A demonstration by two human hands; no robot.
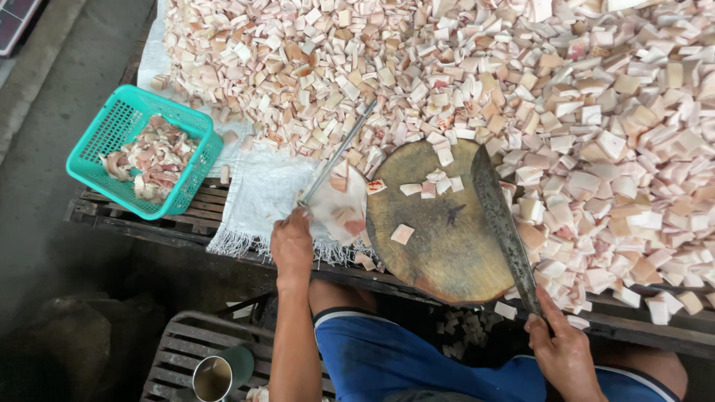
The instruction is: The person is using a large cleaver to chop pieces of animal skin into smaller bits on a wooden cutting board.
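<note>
Steel rod (pixel 337 155) being gripped by closed left hand (pixel 291 244), lower centre | right hand (pixel 564 350) fisting cleaver (pixel 503 223) handle, lower right | blade lying along round wooden block (pixel 439 223) edge, centre.

We see a teal plastic basket (pixel 112 138) with a fine mesh pattern, filled with pink and white scraps. The heap of cut pieces (pixel 521 82) shows cream, pale pink and tan, with small red flecks. The round chopping block (pixel 447 238) is olive brown with a darker mark near its middle. The long knife (pixel 503 223) has a dull grey blade, mottled darker. The woven cloth (pixel 257 197) is white with a fringed edge. The shorts (pixel 387 357) are blue with a white stripe.
</note>
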